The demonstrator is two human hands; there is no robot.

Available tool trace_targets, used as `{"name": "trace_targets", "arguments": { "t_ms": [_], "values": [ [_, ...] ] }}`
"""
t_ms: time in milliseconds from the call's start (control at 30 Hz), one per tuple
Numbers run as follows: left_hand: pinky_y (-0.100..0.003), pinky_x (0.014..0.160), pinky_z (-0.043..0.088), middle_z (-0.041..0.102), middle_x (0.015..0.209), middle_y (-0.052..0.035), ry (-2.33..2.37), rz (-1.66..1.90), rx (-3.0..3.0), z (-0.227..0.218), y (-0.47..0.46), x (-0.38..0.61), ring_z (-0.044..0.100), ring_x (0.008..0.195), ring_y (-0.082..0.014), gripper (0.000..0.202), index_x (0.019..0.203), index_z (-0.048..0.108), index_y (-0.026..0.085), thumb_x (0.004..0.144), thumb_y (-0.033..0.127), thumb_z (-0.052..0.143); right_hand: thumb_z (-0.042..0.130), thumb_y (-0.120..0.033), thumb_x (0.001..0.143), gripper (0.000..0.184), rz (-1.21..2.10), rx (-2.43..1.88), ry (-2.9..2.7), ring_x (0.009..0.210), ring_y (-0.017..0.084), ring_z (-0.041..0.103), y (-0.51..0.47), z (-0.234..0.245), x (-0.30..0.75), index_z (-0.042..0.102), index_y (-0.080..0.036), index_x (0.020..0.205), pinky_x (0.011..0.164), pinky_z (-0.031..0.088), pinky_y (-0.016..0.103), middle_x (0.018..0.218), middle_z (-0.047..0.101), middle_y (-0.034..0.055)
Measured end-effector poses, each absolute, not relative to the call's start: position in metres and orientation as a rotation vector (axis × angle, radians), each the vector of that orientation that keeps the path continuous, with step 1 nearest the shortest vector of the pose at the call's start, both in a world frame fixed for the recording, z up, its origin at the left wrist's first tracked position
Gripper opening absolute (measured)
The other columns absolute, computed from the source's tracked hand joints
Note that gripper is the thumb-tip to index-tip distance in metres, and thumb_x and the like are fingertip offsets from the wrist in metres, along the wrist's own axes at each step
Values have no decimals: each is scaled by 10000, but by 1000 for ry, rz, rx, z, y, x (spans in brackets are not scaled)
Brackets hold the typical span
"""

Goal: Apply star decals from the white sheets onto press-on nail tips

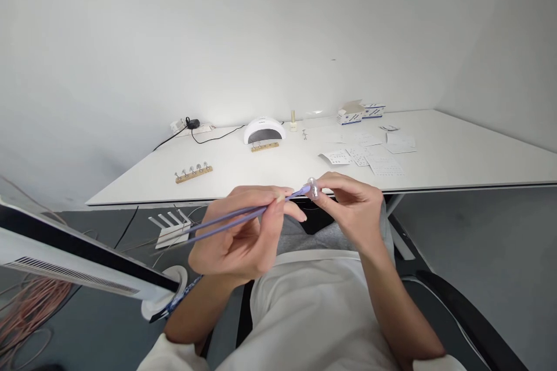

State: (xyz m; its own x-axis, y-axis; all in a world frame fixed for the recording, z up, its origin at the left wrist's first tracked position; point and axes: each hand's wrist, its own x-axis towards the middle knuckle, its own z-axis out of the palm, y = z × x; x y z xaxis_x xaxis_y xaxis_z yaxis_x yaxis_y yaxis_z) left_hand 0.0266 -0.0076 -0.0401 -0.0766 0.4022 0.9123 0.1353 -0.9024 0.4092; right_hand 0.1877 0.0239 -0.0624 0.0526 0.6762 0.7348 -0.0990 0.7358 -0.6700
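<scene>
My left hand (243, 237) is closed around a pair of thin purple sticks (226, 221) that run from lower left up to the right. Their tips meet a small clear, shiny piece (312, 186). My right hand (354, 208) pinches that small piece between thumb and fingertips. Both hands are held over my lap, just in front of the near edge of the white table (456, 168).
On the table stand a white dome-shaped lamp (264, 129), two wooden strips with small stands (194, 173), several white sheets with dots (369, 153) and small boxes (360, 112). A power strip with cables (191, 125) lies at the back left. A white device (87, 266) juts in at the left.
</scene>
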Motion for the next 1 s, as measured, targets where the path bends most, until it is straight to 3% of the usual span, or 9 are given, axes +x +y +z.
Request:
{"name": "trace_targets", "arguments": {
  "t_ms": [200, 500, 700, 1000],
  "values": [
    [-284, 616, 659, 728, 869, 2, 440, 2211, 2258, -30, -8, 33, 732, 708, -154, 393, 1129, 639, 178, 789, -20, 637, 683, -11, 759, 236, 383, -564, -1486, 643, 140, 588, 17, -62, 186, 744, -220, 848, 622, 476, 315, 695, 649, 0],
    [-280, 622, 660, 721, 856, -20, 429, 2160, 2326, -28, -13, 34, 726, 741, -156, 426, 1125, 621, 129, 750, -74, 624, 673, -38, 777, 199, 353, -616, -1451, 643, 148, 588, 17, -61, 188, 729, -220, 834, 634, 480, 328, 696, 650, 5],
    [-297, 644, 663, 712, 784, -9, 460, 2241, 2299, -28, -11, 35, 728, 751, -164, 381, 1072, 643, 162, 765, -62, 623, 675, -18, 768, 215, 365, -574, -1494, 648, 144, 593, 16, -60, 187, 729, -212, 844, 614, 474, 315, 710, 660, 8],
    [-281, 570, 657, 721, 894, -34, 500, 2139, 2283, -30, -13, 36, 731, 740, -171, 397, 1110, 643, 194, 783, -31, 636, 681, -64, 780, 150, 438, -649, -1384, 652, 141, 592, 18, -62, 186, 704, -212, 789, 639, 479, 313, 694, 656, -1]
  ]
}}
